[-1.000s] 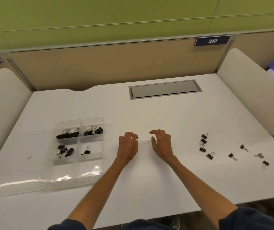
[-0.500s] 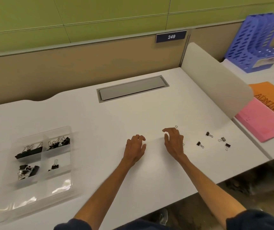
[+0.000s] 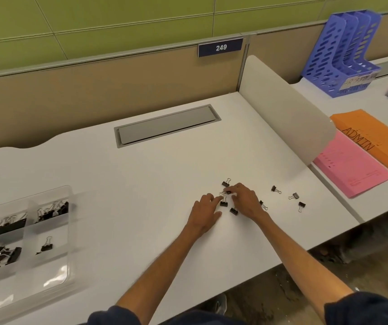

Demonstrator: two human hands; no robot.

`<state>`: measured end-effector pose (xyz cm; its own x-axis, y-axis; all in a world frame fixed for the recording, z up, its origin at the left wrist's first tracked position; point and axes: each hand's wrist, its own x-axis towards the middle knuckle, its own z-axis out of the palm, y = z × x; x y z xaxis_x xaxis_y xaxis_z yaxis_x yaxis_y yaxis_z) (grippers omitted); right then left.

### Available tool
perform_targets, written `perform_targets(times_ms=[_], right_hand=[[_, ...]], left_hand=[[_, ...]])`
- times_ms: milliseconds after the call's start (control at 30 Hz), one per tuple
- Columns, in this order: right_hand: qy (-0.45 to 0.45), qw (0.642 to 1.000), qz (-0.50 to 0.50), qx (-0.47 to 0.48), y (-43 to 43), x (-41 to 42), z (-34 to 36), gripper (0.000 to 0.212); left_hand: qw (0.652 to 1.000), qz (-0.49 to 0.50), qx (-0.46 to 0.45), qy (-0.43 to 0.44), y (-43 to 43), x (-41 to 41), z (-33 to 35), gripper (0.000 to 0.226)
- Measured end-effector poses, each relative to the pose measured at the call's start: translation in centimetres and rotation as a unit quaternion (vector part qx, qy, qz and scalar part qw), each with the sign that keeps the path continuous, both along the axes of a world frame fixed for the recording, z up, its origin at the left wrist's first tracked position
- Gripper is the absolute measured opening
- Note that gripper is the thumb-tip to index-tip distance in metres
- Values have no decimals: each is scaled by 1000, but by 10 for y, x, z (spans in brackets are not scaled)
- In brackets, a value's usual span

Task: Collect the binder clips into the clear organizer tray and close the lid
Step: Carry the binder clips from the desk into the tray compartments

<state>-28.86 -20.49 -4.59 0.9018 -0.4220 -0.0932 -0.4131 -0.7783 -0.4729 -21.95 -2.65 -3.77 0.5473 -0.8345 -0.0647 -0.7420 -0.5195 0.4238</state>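
Several small black binder clips lie loose on the white desk, right of centre. My right hand reaches over them, its fingertips curled down and pinching one clip. My left hand lies flat beside it, fingers relaxed, the index tip touching another clip. More clips sit at the far side, near my right wrist, and further right. The clear organizer tray stands open at the far left, with clips in its back compartments.
A grey cable hatch is set into the desk at the back. A white divider panel bounds the desk on the right. Beyond it lie pink and orange folders and a blue file rack. The desk's front edge runs close below my forearms.
The view swung right, so the tray slid to the left edge. Both hands moved right onto the loose clips; the right fingers now close on one and the left index touches another.
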Motion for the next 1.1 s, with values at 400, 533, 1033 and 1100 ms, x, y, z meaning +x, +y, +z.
perform_targets(times_ms=[400,533,1033,1100], right_hand=[[-37,998,-25,43,-19,-16,6,13],[-33,998,29,34,-22,-18,3,32],[-38,998,46,2,21,0,0,28],[-66,997,49,17,33,9,-1,29]], left_hand=[[998,34,-2,-50,-27,2,-10,19],[998,39,-11,-51,-25,4,-11,18],[996,57,-38,-54,16,18,-15,25],[995,70,-47,-60,28,24,-13,23]])
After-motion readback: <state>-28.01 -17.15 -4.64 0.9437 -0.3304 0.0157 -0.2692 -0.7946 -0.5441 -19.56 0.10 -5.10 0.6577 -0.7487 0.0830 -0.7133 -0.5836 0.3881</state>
